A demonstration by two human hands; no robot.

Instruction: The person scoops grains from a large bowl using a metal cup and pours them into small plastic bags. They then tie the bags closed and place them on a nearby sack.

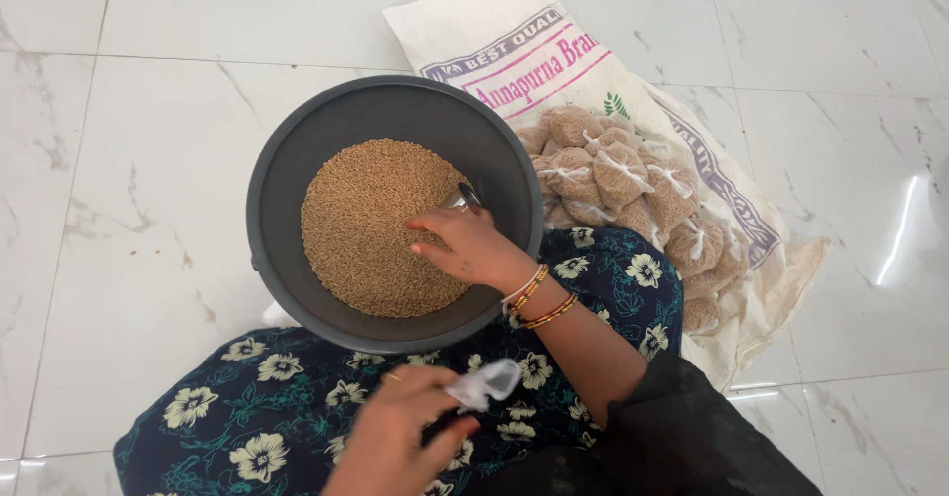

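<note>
— Nearest the lens, what is that hand doing?

— That is the left hand (405,432), low in the view over a lap covered in dark floral cloth (287,417). Its grip is pinched together on a small clear plastic bag (484,385), which sticks out up and to the right of the fingers, crumpled and limp.

— And beyond that grip?

— Just past it, further from the body, sits a round grey basin (297,160) on the floor, its near rim against the lap. A broad mound of brown grain (361,224) fills its bottom.

— Where is the other hand?

— The right hand (470,247) reaches into the basin from the right, resting at the right edge of the grain. Gold and red bangles (539,298) ring its wrist, close to the basin's rim. The fingers curl around a small metal cup (465,197), of which only a shiny part shows just above the knuckles; the grip looks closed on it, though most of the cup is hidden by the hand.

— What lies to the right of that grip?

— A heap of small filled grain packets (623,184), each tied with white string, touching one another. They lie on a white woven sack (494,31) spread flat, just beside the basin's right rim.

— And farthest out?

— White marble floor tiles (129,160) with faint brown veins, all round the basin and the sack.
</note>
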